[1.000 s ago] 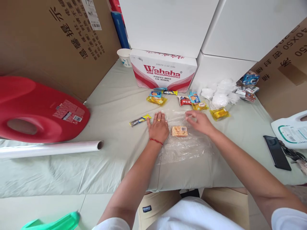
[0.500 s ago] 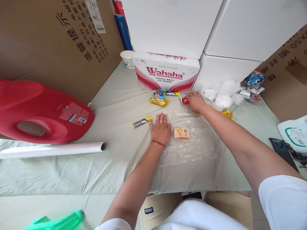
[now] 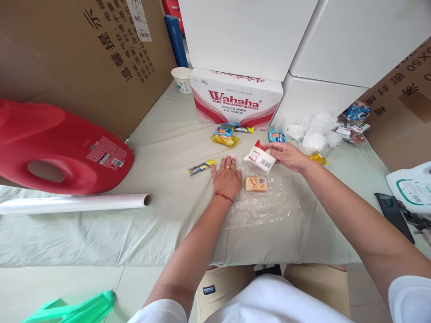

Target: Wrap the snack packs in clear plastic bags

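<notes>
Head camera view shows a person's two bare hands over a worktop [image 3: 158, 150], which is covered with a pale grey-green cloth. The right hand [image 3: 285, 155] grips a white and red soft packet with a printed barcode [image 3: 260, 159]; the fingers are closed on its right end, and the packet is tilted, at the far side of a wrinkled sheet of clear plastic film [image 3: 269, 210]. The left hand [image 3: 228, 177] lies palm down at the left edge of this film, with its fingers open and straight, gripping nothing. On the film, between the two forearms, rests a small orange-brown rectangular packet with a barcode label [image 3: 256, 183]. Just beside the left thumb is a thin yellow and dark wrapped bar [image 3: 201, 168]; I cannot tell if they touch. Farther back, a small blue packet [image 3: 223, 131] lies against a shiny yellow packet [image 3: 225, 141], near a white and red cardboard carton marked "Wahaha" [image 3: 235, 99]. Beyond the right hand there is another blue packet [image 3: 277, 136], and to its right stand white bundles of crumpled plastic [image 3: 314, 140]. Well apart, on the left, are a big red plastic jug [image 3: 70, 148] and a long white roll [image 3: 74, 203].
</notes>
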A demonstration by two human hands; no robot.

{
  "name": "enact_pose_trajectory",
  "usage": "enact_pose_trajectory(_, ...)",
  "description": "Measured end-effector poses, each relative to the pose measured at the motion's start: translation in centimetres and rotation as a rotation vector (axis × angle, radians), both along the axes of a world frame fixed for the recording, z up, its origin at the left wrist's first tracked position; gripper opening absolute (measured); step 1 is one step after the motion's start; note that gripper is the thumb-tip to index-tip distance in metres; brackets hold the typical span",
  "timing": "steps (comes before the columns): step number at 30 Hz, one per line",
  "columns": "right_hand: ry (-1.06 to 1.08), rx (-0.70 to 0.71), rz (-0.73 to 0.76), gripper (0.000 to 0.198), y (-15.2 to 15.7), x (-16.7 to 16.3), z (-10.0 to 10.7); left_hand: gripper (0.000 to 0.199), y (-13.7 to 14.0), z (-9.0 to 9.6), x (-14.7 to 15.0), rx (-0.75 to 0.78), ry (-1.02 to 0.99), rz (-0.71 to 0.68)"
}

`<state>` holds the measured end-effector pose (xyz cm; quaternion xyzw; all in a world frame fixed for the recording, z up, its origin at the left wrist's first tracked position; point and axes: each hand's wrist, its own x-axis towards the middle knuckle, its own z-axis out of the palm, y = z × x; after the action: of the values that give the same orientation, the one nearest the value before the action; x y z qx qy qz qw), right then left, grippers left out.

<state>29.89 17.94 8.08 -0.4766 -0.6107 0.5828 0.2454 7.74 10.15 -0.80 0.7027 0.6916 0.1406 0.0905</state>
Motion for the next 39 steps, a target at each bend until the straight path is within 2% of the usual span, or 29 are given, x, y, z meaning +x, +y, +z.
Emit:
enact_pose_trajectory(3, -0.078, -0.052, 0.135, 0.054, -1.7, -0.5, -0.9, 0.058, -0.1, 0.1, 0.0, 0.005, -0.004, -0.003)
enact_pose_trajectory(5, -0.168, -0.014, 0.235, 0.056, -2.5, -1.1, -1.4, 0.058, -0.1, 0.2, -0.1, 0.005, -0.008, -0.003)
enact_pose_trajectory(6, -0.235, 0.051, 0.264, 0.056, -2.8, -1.3, -1.6, 0.058, -0.1, 0.3, -0.1, 0.004, -0.010, -0.003)
enact_pose_trajectory(8, -0.398, 0.273, 0.260, 0.053, -3.3, -1.6, -1.7, 0.057, -0.1, 0.3, -0.1, 0.004, -0.014, -0.005)
enact_pose_trajectory(11, -0.594, 0.600, 0.127, 0.046, -4.4, -1.9, -1.3, 0.056, -0.1, 0.3, -0.1, 0.011, -0.017, -0.013)
enact_pose_trajectory(13, -0.661, 0.689, 0.095, 0.046, -5.6, -2.4, -0.9, 0.056, -0.1, 0.2, -0.1, 0.014, -0.014, -0.016)
enact_pose_trajectory(14, -0.696, 0.709, 0.130, 0.047, -6.3, -2.7, -0.9, 0.056, -0.1, 0.2, -0.1, 0.012, -0.012, -0.017)
enact_pose_trajectory(18, -0.861, 0.700, 0.305, 0.056, -8.8, -3.9, -1.6, 0.056, -0.1, 0.3, -0.1, 0.001, -0.007, -0.013)
enact_pose_trajectory(20, -0.835, 0.706, 0.319, 0.055, -9.3, -3.9, -2.2, 0.056, -0.1, 0.4, -0.1, -0.001, -0.011, -0.010)
enact_pose_trajectory(23, -0.722, 0.789, 0.360, 0.051, -9.6, -3.0, -3.0, 0.056, -0.1, 0.4, -0.1, 0.003, -0.017, -0.012)
enact_pose_trajectory(26, -0.731, 0.826, 0.388, 0.056, -10.1, -2.2, -3.5, 0.057, -0.1, 0.3, -0.1, 0.016, -0.026, -0.008)
enact_pose_trajectory(29, -0.720, 0.787, 0.402, 0.061, -10.6, -1.9, -3.8, 0.057, -0.1, 0.2, -0.2, 0.020, -0.036, 0.019)
enact_pose_trajectory(33, -0.727, 0.723, 0.360, 0.051, -10.6, -2.2, -3.8, 0.057, -0.1, 0.1, -0.4, 0.039, -0.034, 0.045)
enact_pose_trajectory(39, -0.730, 0.739, 0.347, 0.051, -10.5, -2.5, -4.3, 0.055, 0.0, 0.3, -0.8, 0.070, -0.091, 0.103)
